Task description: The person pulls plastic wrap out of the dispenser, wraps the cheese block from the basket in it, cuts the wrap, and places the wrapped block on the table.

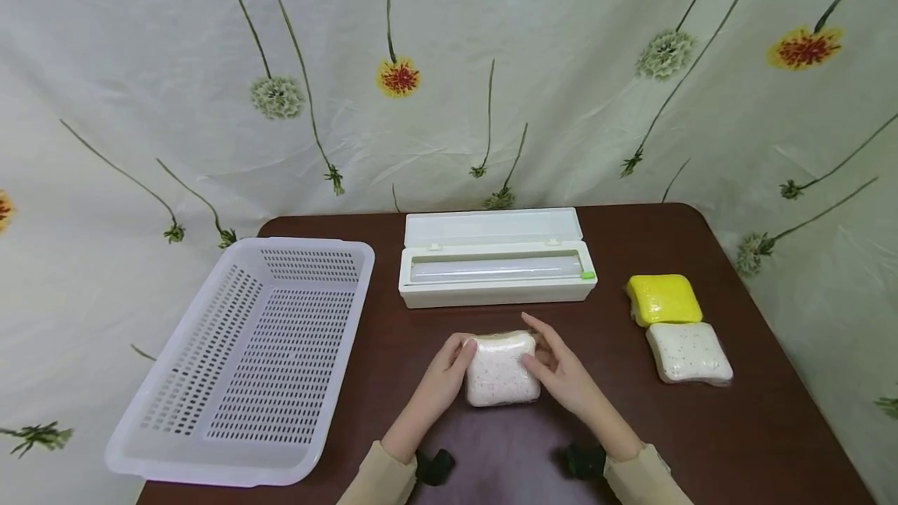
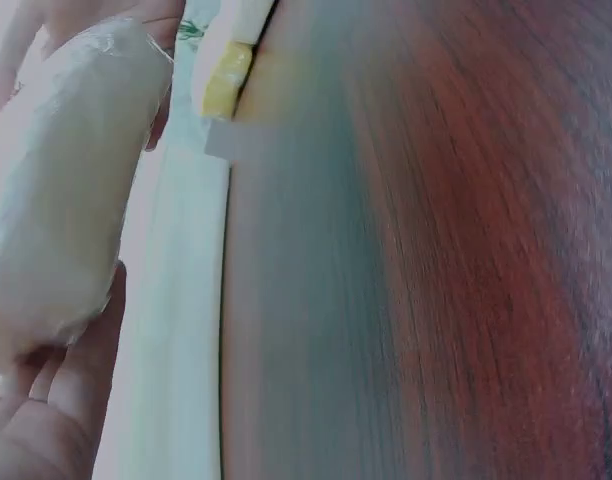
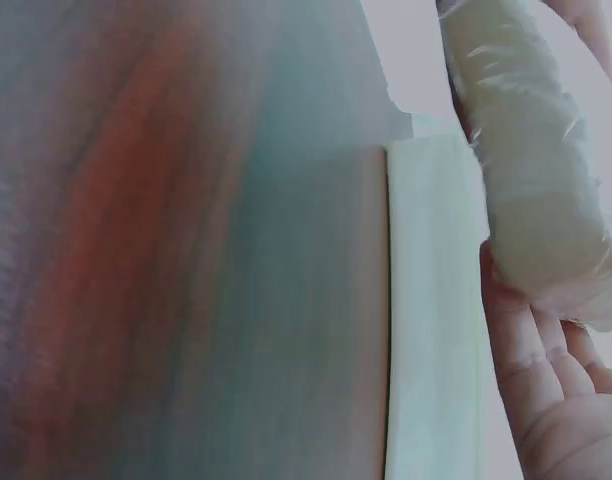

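Observation:
A white speckled block, sponge-like and wrapped in clear film (image 1: pixel 502 371), is held up between both hands over the near middle of the table. My left hand (image 1: pixel 449 363) grips its left side, thumb on the near face and fingers behind. On the opposite side my right hand (image 1: pixel 559 369) holds it with the thumb against the face, index finger raised off the top corner. Both wrist views show the wrapped block (image 2: pixel 76 190) from below, its film (image 3: pixel 546 170) creased and shiny, with fingers around its ends.
Behind the hands stands a white cling film dispenser (image 1: pixel 494 296), lid raised, a roll inside. A white perforated basket (image 1: pixel 319 443) occupies the left of the table. To the right lie a yellow wrapped block (image 1: pixel 665 299) and another white speckled one (image 1: pixel 691 352). A flowered cloth (image 1: pixel 449 139) hangs behind.

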`<state>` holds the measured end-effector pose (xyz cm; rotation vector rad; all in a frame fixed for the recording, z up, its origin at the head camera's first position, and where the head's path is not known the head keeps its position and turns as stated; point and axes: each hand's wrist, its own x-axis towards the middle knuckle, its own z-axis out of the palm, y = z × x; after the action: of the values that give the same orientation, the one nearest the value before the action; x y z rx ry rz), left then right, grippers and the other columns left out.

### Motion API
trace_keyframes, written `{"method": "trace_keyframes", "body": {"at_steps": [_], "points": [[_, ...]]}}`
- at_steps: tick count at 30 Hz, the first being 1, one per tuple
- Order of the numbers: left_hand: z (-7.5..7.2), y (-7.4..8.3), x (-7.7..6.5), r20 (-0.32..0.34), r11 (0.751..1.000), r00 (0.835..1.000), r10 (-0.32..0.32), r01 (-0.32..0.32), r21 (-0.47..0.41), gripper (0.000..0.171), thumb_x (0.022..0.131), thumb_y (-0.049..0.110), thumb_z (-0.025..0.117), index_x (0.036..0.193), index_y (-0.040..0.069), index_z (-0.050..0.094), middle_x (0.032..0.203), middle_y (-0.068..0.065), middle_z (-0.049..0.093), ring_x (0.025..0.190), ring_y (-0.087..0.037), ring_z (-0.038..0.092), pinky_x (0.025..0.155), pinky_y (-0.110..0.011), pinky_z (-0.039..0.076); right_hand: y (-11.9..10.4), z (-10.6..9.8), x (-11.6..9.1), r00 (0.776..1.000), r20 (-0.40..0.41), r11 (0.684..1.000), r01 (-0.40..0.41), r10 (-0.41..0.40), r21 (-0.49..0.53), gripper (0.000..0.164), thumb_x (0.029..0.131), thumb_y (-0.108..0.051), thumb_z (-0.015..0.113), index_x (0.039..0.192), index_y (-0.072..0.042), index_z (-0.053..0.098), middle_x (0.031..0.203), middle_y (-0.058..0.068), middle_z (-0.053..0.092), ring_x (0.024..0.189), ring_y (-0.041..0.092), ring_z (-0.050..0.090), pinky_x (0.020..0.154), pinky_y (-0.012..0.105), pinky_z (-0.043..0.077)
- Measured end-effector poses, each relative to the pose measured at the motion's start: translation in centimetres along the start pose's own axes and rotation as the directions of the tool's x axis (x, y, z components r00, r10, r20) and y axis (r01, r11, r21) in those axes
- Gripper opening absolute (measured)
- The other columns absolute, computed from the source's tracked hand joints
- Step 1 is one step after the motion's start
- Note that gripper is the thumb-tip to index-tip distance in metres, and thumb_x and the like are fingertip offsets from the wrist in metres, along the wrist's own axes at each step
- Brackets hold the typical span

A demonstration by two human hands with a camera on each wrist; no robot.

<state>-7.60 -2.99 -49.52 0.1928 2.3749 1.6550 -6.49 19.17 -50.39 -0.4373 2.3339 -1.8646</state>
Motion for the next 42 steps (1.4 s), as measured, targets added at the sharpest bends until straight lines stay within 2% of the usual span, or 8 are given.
{"method": "trace_keyframes", "body": {"at_steps": [7, 12, 15, 19, 25, 30, 36, 42], "points": [[0.8, 0.1, -0.4, -0.115, 0.995, 0.988, -0.103, 0.102, -0.018, 0.041, 0.104, 0.043, 0.045, 0.114, 0.005, 0.058, 0.109, -0.014, 0.068, 0.100, -0.021, 0.061, 0.087, -0.036, 0.047, 0.3, 0.9, -1.1, 0.989, 0.122, 0.993, -0.088, 0.077, 0.081, 0.104, 0.077, -0.010, 0.084, 0.156, -0.018, 0.017, 0.132, 0.026, 0.049, 0.098, 0.016, 0.066, 0.077, 0.028, 0.058], [1.3, 0.1, -0.8, -0.128, 0.984, 0.977, -0.171, 0.161, -0.081, 0.045, 0.104, 0.044, 0.043, 0.115, 0.003, 0.059, 0.112, -0.013, 0.065, 0.109, -0.024, 0.058, 0.093, -0.037, 0.045, 0.2, 1.5, -1.7, 0.998, 0.043, 0.994, -0.036, 0.041, -0.107, 0.123, 0.065, -0.017, 0.093, 0.158, -0.023, 0.013, 0.154, 0.014, 0.034, 0.128, 0.021, 0.047, 0.099, 0.028, 0.045], [1.5, 0.1, -1.0, -0.130, 0.980, 0.973, -0.189, 0.178, -0.093, 0.045, 0.105, 0.042, 0.042, 0.115, 0.002, 0.059, 0.111, -0.013, 0.064, 0.109, -0.025, 0.057, 0.093, -0.038, 0.044, 0.2, 1.7, -2.0, 1.000, -0.012, 0.981, 0.022, -0.025, -0.191, 0.126, 0.062, -0.020, 0.095, 0.159, -0.018, 0.014, 0.153, 0.014, 0.034, 0.130, 0.022, 0.042, 0.096, 0.029, 0.047], [1.7, -0.1, -1.2, -0.129, 0.979, 0.973, -0.193, 0.184, -0.084, 0.050, 0.104, 0.046, 0.040, 0.115, 0.002, 0.059, 0.110, -0.013, 0.064, 0.107, -0.024, 0.057, 0.091, -0.037, 0.045, 0.3, 1.9, -2.3, 0.997, -0.062, 0.979, 0.029, -0.043, -0.203, 0.119, 0.061, -0.022, 0.096, 0.156, -0.013, 0.024, 0.142, 0.014, 0.042, 0.114, 0.018, 0.049, 0.080, 0.025, 0.055], [1.7, -0.2, -1.3, -0.127, 0.990, 0.982, -0.141, 0.139, -0.024, 0.051, 0.104, 0.048, 0.038, 0.119, 0.003, 0.058, 0.113, -0.014, 0.066, 0.105, -0.025, 0.059, 0.087, -0.036, 0.048, 0.5, 1.6, -2.4, 0.993, -0.100, 0.973, 0.033, -0.057, -0.230, 0.101, 0.064, -0.027, 0.094, 0.147, -0.013, 0.038, 0.138, 0.009, 0.048, 0.114, 0.012, 0.047, 0.086, 0.026, 0.054], [1.1, -0.1, -1.4, -0.104, 0.996, 0.994, -0.025, 0.034, 0.077, 0.049, 0.105, 0.043, 0.042, 0.129, 0.002, 0.053, 0.118, -0.017, 0.067, 0.103, -0.028, 0.066, 0.084, -0.036, 0.055, 0.4, 0.7, -2.6, 0.988, -0.144, 0.978, 0.018, -0.049, -0.209, 0.094, 0.065, -0.024, 0.094, 0.144, -0.013, 0.044, 0.135, 0.008, 0.051, 0.113, 0.007, 0.048, 0.089, 0.026, 0.054], [0.1, 0.2, -1.3, -0.099, 0.981, 0.994, 0.052, -0.032, 0.191, 0.048, 0.104, 0.039, 0.047, 0.133, 0.001, 0.051, 0.123, -0.015, 0.065, 0.112, -0.030, 0.063, 0.093, -0.044, 0.053, 0.6, -1.8, -4.1, 0.975, -0.221, 0.958, -0.065, 0.001, -0.280, 0.090, 0.065, -0.026, 0.093, 0.142, -0.013, 0.047, 0.134, 0.007, 0.054, 0.113, 0.003, 0.049, 0.091, 0.026, 0.052], [-0.5, 0.3, -1.3, -0.070, 0.962, 0.993, 0.097, -0.076, 0.261, 0.048, 0.103, 0.035, 0.050, 0.136, 0.000, 0.050, 0.126, -0.014, 0.062, 0.116, -0.029, 0.061, 0.094, -0.045, 0.053, 0.3, -5.5, -7.1, 0.945, -0.290, 0.908, -0.246, 0.148, -0.340, 0.085, 0.070, -0.030, 0.090, 0.142, -0.012, 0.048, 0.141, 0.010, 0.053, 0.127, 0.018, 0.046, 0.103, 0.051, 0.042]]}}
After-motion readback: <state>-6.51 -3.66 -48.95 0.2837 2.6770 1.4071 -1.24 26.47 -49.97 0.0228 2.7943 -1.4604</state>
